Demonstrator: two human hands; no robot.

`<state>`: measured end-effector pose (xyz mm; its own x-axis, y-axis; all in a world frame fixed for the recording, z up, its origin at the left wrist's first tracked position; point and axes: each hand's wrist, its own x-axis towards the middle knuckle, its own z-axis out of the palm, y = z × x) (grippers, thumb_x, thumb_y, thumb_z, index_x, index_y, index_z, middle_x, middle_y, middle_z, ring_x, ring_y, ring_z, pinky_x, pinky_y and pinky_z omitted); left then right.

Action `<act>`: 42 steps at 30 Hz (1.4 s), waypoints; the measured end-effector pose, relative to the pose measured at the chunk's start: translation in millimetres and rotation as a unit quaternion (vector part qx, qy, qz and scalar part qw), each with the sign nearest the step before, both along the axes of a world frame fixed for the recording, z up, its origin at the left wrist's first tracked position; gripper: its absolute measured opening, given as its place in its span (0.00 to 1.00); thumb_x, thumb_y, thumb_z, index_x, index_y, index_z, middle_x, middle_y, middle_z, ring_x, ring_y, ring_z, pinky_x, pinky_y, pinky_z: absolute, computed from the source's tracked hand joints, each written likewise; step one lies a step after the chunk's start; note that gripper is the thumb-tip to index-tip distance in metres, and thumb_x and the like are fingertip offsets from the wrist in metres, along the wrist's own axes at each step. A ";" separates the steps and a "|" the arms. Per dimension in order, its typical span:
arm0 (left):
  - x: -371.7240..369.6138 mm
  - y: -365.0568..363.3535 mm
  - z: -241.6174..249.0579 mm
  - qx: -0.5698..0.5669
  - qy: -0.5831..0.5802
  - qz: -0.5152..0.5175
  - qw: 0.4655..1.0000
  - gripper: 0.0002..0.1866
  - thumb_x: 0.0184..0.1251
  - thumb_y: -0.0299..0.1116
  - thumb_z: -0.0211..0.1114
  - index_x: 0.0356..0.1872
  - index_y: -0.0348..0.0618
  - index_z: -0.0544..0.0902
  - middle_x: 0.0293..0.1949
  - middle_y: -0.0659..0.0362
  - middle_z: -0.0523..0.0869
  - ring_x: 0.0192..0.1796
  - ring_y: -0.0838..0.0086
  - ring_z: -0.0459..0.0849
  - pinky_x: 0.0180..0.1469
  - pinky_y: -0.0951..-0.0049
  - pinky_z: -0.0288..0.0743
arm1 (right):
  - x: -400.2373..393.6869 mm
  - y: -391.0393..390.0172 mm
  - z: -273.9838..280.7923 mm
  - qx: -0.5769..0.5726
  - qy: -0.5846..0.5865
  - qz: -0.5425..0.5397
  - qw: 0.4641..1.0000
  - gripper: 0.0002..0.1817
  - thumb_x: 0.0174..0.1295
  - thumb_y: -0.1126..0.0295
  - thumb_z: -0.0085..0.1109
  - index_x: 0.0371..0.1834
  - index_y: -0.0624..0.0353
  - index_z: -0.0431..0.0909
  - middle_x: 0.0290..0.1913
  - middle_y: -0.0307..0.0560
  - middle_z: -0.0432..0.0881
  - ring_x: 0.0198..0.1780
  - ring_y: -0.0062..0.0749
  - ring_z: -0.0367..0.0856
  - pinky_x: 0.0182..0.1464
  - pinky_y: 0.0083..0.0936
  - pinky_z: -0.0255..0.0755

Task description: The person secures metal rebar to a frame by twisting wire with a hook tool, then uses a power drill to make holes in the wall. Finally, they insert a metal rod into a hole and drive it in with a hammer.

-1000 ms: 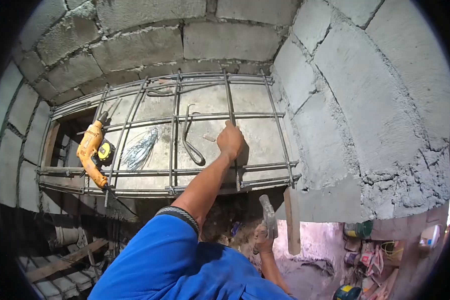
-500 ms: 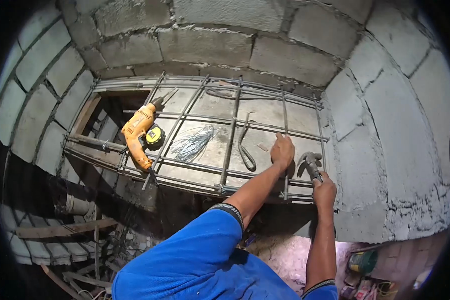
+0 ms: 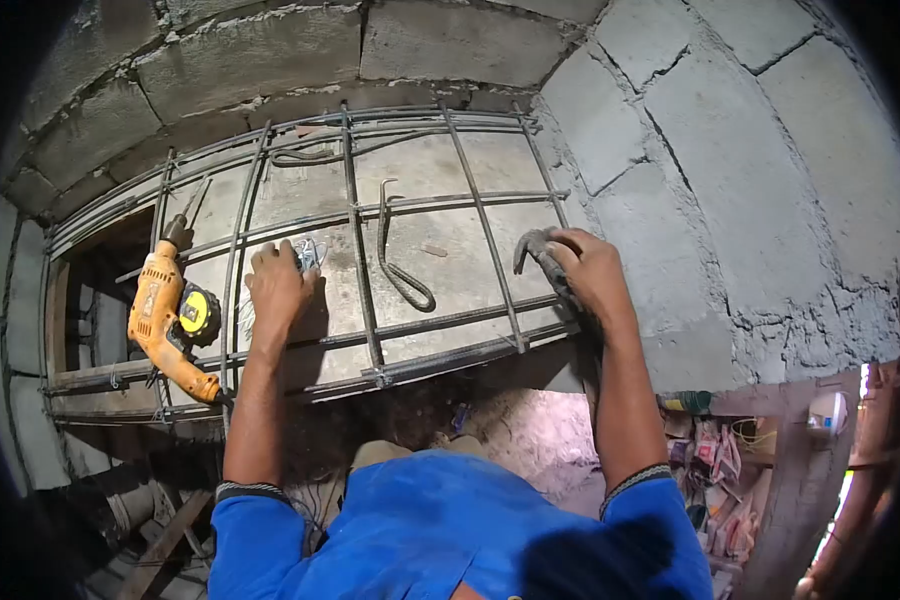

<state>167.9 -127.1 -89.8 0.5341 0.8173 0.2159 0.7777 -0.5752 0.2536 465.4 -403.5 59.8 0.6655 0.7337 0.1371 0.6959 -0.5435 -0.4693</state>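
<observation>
My left hand (image 3: 278, 285) reaches down over the bundle of thin wires (image 3: 310, 254), its fingers slightly apart and bent onto it. Wire ends show beyond the fingertips and beside the palm; the middle is hidden. My right hand (image 3: 595, 272) is closed around the hammer (image 3: 538, 246) near its head, at the right end of the rebar grid (image 3: 353, 215). Most of the handle is hidden. Between my hands, a bent metal hook tool (image 3: 383, 235) lies on the board (image 3: 430, 170) under the bars.
An orange drill (image 3: 155, 305) lies at the left on the bars, beside a yellow tape measure (image 3: 195, 312). Another bent rod (image 3: 305, 157) lies near the back. Block walls (image 3: 260, 65) rise behind and at the right. Clutter (image 3: 715, 460) stands below right.
The view has shifted right. My left hand has left the right-hand bar and moved left to the wires. My right hand has moved up from the hammer's handle to near its head.
</observation>
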 end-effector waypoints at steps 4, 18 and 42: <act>-10.3 3.8 -5.4 -0.023 -0.007 -0.053 0.998 0.31 0.50 0.38 0.76 0.56 0.36 0.78 0.50 0.44 0.81 0.55 0.49 0.78 0.51 0.47 0.76 | -25.3 35.2 6.4 0.014 0.060 0.091 0.994 0.17 0.64 0.59 0.63 0.48 0.60 0.86 0.47 0.57 0.87 0.51 0.49 0.86 0.55 0.34 0.77; -37.9 -13.2 50.4 -0.043 -0.251 -0.190 0.948 0.18 0.53 0.31 0.70 0.46 0.38 0.82 0.48 0.49 0.82 0.53 0.52 0.79 0.57 0.58 0.73 | -120.7 212.7 -99.5 0.056 0.145 0.300 0.941 0.16 0.61 0.60 0.59 0.40 0.61 0.88 0.44 0.59 0.87 0.45 0.52 0.87 0.53 0.39 0.79; 140.9 -104.8 152.6 -0.556 -0.424 -0.204 0.685 0.17 0.73 0.30 0.62 0.59 0.36 0.76 0.29 0.61 0.83 0.26 0.84 0.75 0.27 0.81 0.68 | -14.2 72.7 21.7 0.184 0.192 0.167 0.949 0.20 0.74 0.57 0.56 0.50 0.66 0.81 0.43 0.47 0.83 0.39 0.27 0.79 0.44 0.25 0.74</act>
<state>308.8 -231.9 62.8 0.8357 0.5473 -0.0448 -0.0888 0.2152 0.9725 451.3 -330.7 81.5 0.4571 0.8620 0.2192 0.5394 -0.0727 -0.8389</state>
